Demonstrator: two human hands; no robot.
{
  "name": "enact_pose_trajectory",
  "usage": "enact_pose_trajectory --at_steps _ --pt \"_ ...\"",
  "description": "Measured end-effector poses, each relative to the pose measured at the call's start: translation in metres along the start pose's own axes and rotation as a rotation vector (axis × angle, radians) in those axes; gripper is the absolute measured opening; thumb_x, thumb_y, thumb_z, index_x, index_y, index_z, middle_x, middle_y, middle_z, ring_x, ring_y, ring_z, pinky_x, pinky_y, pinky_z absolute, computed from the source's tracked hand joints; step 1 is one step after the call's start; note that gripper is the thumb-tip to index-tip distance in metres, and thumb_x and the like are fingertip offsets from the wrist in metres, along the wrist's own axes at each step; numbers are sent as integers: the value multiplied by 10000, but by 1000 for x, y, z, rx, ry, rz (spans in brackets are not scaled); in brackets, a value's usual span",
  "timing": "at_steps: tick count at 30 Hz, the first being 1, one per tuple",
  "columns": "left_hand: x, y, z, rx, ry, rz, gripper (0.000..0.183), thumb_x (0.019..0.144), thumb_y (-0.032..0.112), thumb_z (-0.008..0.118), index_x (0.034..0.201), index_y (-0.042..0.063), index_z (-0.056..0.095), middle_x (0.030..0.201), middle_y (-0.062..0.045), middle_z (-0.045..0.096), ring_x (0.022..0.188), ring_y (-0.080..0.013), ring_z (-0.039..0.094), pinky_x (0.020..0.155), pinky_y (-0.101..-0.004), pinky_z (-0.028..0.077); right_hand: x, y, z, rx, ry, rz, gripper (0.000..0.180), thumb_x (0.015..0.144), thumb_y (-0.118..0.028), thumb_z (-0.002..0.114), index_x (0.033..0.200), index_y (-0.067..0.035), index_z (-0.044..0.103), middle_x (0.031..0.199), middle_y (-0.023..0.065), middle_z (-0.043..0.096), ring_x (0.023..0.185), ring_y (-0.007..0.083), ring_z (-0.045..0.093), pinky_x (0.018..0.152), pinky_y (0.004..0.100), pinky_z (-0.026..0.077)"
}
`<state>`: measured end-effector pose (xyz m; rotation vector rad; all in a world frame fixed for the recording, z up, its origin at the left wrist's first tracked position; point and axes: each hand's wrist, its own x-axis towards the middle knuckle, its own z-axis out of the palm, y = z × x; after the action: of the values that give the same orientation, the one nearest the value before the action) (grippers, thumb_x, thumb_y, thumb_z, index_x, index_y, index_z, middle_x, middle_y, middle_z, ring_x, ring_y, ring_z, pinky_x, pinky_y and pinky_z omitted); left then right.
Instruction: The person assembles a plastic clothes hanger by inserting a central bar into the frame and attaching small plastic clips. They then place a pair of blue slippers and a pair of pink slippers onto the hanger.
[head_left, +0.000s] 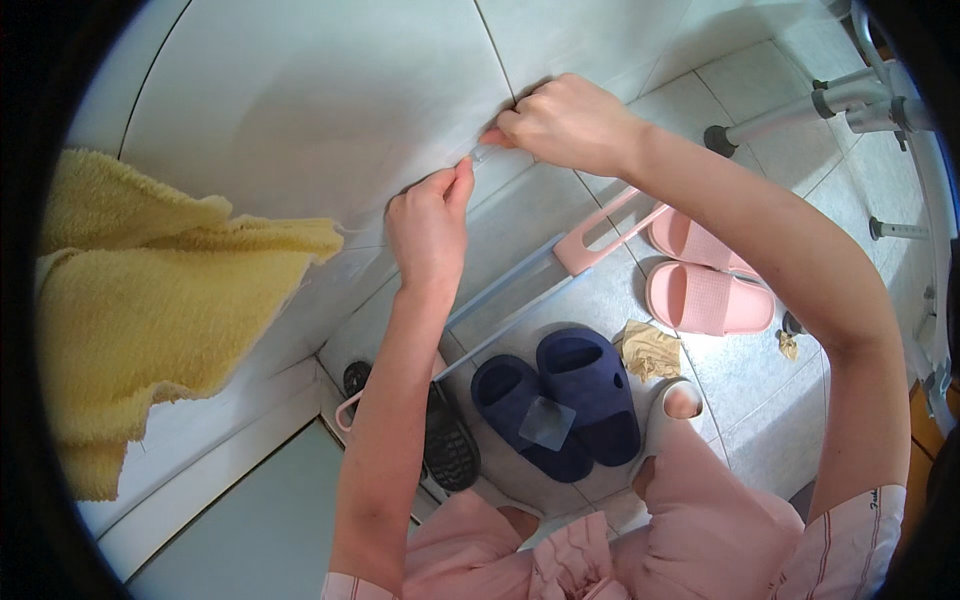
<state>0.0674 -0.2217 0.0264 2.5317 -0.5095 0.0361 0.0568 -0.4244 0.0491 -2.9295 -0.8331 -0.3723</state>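
Both my hands are raised close to the white tiled wall (322, 97). A small translucent piece (482, 154), seemingly a clear plastic film or pad, spans the short gap between them. My left hand (431, 221) pinches one end with thumb and forefinger. At the other end, my right hand (570, 124) is curled, its thumb against the piece; the fingers' grip is partly hidden. Below my hands runs a rack (581, 255) with pink end loops and pale blue bars, partly behind my left forearm. A clear square sheet (547, 422) rests on a pair of navy slippers (589, 390).
A yellow towel (165, 300) hangs at the left. Pink slippers (709, 298), black footwear (450, 442) and crumpled brown paper (651, 350) lie on the tiled floor (772, 405). A metal frame with rubber feet (780, 124) stands at the right.
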Motion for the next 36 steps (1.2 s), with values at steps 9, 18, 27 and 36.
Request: enact_pose_trajectory --at_steps 9,18,27,36 --pt "2 3 1 67 -16 -4 329 933 268 595 829 -21 715 736 -146 693 617 -254 662 607 -336 485 -15 -4 19 201 211 159 229 896 -203 566 793 -20 657 784 127 676 746 308 648 646 402 523" --pt "3 6 5 117 -18 19 323 921 272 603 779 -2 700 714 -165 666 635 -329 643 617 -398 487 -20 -15 39 358 105 512 330 878 -345 620 784 -36 687 706 139 656 693 322 637 630 404 500" --pt "6 8 12 220 -37 -31 337 896 311 634 754 16 715 628 -159 620 560 -318 600 561 -388 447 -14 -34 54 500 170 699 363 823 -400 666 729 -51 689 684 127 655 668 304 643 615 401 508" --pt "-9 -15 -4 -24 -144 100 351 918 310 591 732 16 640 633 -176 594 568 -346 584 543 -409 454 -26 -30 47 820 190 901 393 878 -384 613 760 -24 720 668 125 651 640 276 637 632 386 494"
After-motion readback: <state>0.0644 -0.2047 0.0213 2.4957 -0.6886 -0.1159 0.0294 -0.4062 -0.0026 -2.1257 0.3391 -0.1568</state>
